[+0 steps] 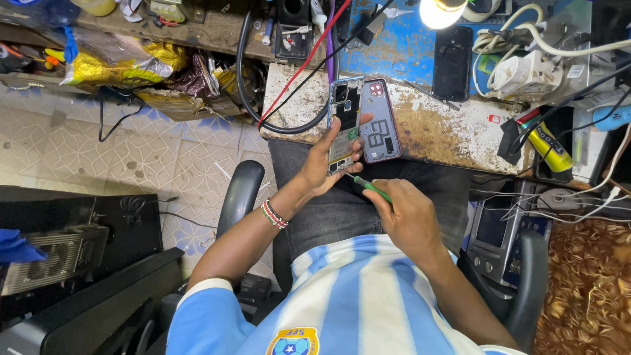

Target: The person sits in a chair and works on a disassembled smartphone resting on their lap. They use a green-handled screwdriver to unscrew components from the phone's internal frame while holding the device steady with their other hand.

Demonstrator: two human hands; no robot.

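Head view looks down on a worn worktop [453, 125], blue-painted towards its far edge and flaking white along the near edge. A black swivel chair [240, 197] stands below it, at the person's lap. Near the far edge lies a dark phone [453, 62], face down. At the near edge, a purple back cover [381, 121] rests just beside the opened phone [344, 121]. That opened phone is held upright over the near edge by the left hand [325, 164], fingers wrapped round its lower half. The right hand [407, 213] is closed round a green-handled screwdriver [372, 187], its tip at the phone's bottom end.
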